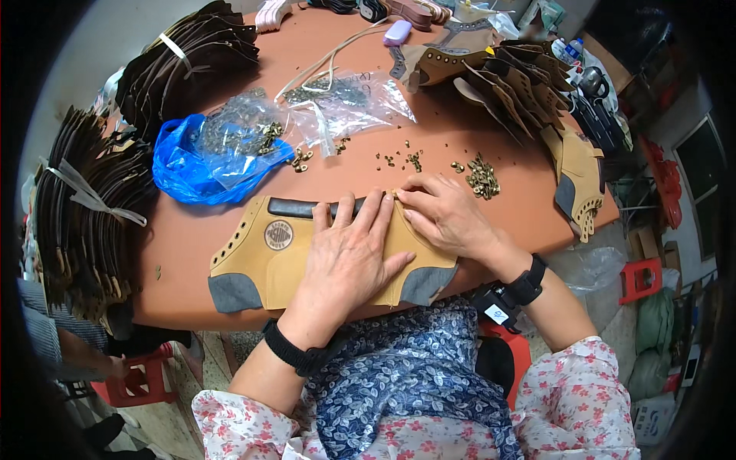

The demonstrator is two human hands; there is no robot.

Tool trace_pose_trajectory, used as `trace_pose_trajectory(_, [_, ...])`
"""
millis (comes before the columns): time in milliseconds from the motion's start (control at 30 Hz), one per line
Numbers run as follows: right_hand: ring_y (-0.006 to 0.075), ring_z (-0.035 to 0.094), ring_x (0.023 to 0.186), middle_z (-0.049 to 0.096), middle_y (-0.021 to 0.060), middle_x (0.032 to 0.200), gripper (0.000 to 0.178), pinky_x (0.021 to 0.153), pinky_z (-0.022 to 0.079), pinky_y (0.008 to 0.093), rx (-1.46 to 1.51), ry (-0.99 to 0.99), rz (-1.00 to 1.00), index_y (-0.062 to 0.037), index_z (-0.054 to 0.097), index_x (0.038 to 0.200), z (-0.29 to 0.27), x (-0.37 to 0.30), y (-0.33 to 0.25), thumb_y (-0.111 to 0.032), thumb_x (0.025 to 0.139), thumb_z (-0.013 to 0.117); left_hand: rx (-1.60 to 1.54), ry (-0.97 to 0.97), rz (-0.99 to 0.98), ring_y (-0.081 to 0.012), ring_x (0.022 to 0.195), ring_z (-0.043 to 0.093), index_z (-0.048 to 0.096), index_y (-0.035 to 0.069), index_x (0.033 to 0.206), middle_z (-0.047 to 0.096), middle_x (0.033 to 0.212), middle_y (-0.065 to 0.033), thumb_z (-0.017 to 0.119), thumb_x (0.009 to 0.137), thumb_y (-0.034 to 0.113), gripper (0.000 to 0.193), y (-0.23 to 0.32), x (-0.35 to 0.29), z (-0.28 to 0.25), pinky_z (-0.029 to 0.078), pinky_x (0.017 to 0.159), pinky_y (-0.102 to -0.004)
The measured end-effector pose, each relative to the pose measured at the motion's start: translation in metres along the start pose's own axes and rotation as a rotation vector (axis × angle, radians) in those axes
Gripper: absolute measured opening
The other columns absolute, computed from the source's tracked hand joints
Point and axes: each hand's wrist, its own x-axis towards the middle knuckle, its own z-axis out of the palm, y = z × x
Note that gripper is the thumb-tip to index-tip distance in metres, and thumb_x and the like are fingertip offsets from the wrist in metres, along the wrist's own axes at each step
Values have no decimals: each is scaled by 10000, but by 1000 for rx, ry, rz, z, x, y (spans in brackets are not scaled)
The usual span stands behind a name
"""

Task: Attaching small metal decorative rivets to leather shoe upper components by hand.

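Nearest, a black device beside the right wrist bears a white label with a small dark mark. At the near edge of the orange-brown table lies a flat tan shoe upper with grey corner patches; the left hand rests on it, fingers straight and a little apart, near a round dark badge of printed lettering, while the right hand has fingertips bent close together at its far edge, and I cannot tell whether they are clamped on something. Farther is a pile of small brass-coloured metal fittings.
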Motion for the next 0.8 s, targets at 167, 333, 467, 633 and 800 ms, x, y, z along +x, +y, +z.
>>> trace_pose_trajectory(167, [274,604,997,632,72,1073,186,881,458,413,-33,6,10,-64,694,1011,-2,3,-3,-190,888,635,11,7,2,-317,1216,467,534,38,1392,505,1411,-94,610,869,594,767,1,1,1,345,1032,-497])
trace_pose_trajectory(333, [271,617,938,653,62,1001,182,836,457,408,-143,125,15,-70,698,976,-1,1,-9,-220,878,665,9,14,1,-320,1215,468,546,28,1379,504,1410,-96,617,865,582,759,2,2,1,341,1035,-497])
trace_pose_trajectory(467, [287,671,904,691,130,977,282,811,509,392,296,190,91,-18,689,969,-57,0,-69,-278,864,720,17,-2,9,-310,1233,463,524,33,1403,511,1404,-93,614,868,580,770,-1,1,3,325,1036,-515])
trace_pose_trajectory(633, [288,701,940,707,171,990,456,831,537,385,1067,-105,-156,30,695,975,-120,-9,-141,-415,876,707,45,-6,-13,-308,1256,454,528,42,1402,500,1426,-85,623,856,594,782,0,0,4,322,1046,-510])
trace_pose_trajectory(800, [282,701,906,707,167,958,371,799,536,374,1158,-112,-253,25,699,959,-124,-8,-156,-333,863,707,40,0,-2,-344,1238,458,508,35,1417,503,1428,-99,628,865,579,784,0,1,4,318,1064,-494])
